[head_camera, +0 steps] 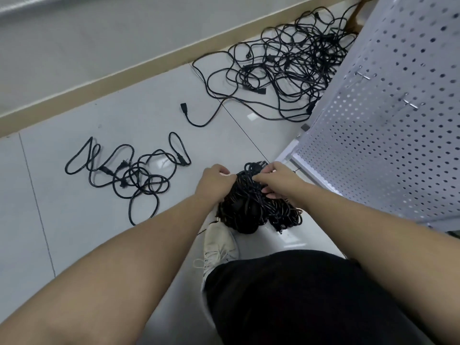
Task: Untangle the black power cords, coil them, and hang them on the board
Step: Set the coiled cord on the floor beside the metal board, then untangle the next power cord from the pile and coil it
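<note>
Hands working a thick bundle of black cords beside the pegboard.

Both the left hand [216, 180] and the right hand [278, 180] have fingers curled into the top of the bundle [254, 207], which hangs low above the floor [74, 232], just ahead of a white shoe [219, 242]. A small loose tangle [124, 175] lies to the left, a bigger heap [286, 68] farther off near the pegboard [398, 133], whose two hooks [412, 103] carry nothing. Pulling one strand hard could tighten knots inside; a loosened grip could let the coils spill, and dangling loops might snag the shoe.
</note>
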